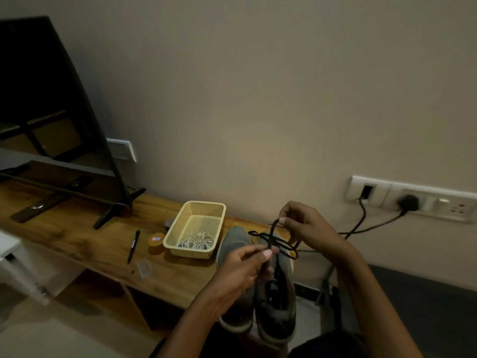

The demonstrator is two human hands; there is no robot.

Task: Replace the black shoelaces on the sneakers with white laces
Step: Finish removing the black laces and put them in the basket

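While both hands are on the black lace (273,236), handling notes. It's soft flat cord, near weightless, with no stiffness: it flops into crossed loops over the toes at lower centre of frame.

- Left hand (245,267): thumb and forefinger pinch the lace just above the frame-right shoe's tongue.
- Right hand (304,226): higher and to the right, fingertips pinch the top of a raised loop.
- Sneakers (273,301): grey pair, side by side on the wooden bench (77,236), heels toward the camera. They look light with soft uppers, so I'd expect one to drag if the lace is yanked.
- How many eyelets hold lace: too dark to tell.

My call is to grip close to each eyelet and pull short lengths, steadying the shoe by its collar.

White coils (196,243), presumably the new laces, lie in the cream basket (178,223) just left of the shoes. Take those by the stiff tips for threading.
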